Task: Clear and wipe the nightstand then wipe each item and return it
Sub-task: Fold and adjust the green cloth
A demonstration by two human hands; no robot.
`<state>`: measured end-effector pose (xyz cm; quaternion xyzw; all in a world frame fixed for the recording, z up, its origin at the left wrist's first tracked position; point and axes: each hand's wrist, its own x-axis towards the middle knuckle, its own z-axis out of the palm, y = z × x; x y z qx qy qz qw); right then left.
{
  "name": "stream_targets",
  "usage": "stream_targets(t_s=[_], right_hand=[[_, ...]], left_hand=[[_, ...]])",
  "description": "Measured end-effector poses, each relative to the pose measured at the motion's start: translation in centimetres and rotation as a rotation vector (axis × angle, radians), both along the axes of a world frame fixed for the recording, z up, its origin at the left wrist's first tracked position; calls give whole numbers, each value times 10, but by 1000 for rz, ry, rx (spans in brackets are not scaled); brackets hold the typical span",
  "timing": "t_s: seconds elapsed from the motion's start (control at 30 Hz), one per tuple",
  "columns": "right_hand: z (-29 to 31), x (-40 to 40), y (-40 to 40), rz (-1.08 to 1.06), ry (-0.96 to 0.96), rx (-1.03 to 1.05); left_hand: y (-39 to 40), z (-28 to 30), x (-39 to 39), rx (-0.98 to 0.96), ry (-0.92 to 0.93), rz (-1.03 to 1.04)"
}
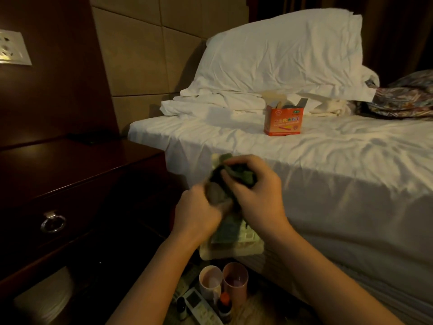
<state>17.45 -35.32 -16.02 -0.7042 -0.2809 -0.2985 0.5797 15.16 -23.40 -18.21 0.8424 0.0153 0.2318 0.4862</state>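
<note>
fingers of right hand (255, 195) curled around dark green cloth (236, 175), rubbing blurred grey object (215, 195) gripped by left hand (196, 212); both held beside white bed (328, 184), right of dark wooden nightstand (58, 170). pink cups (222, 280), bottles on near floor.

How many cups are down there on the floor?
2. A pale cup and a pink cup stand side by side on the floor by the bed, beneath the person's arms. The arms may hide more.
</note>
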Motion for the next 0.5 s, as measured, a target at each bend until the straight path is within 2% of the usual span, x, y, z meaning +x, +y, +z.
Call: stream_targets(t_s=[0.1,0.2,0.33,0.43,0.5], right_hand=[[7,-9,6,135,-95,-81],[5,2,1,-8,-135,-163],[7,19,-16,-131,-76,-199],[5,18,-26,-106,-35,-274],[4,14,-27,-99,-1,-293]], left_hand=[[-2,-1,-2,80,37,-85],[-2,-4,-2,24,17,-252],[-1,3,-4,-19,81,-388],[1,14,-3,-150,150,-389],[3,15,-1,-97,197,-332]])
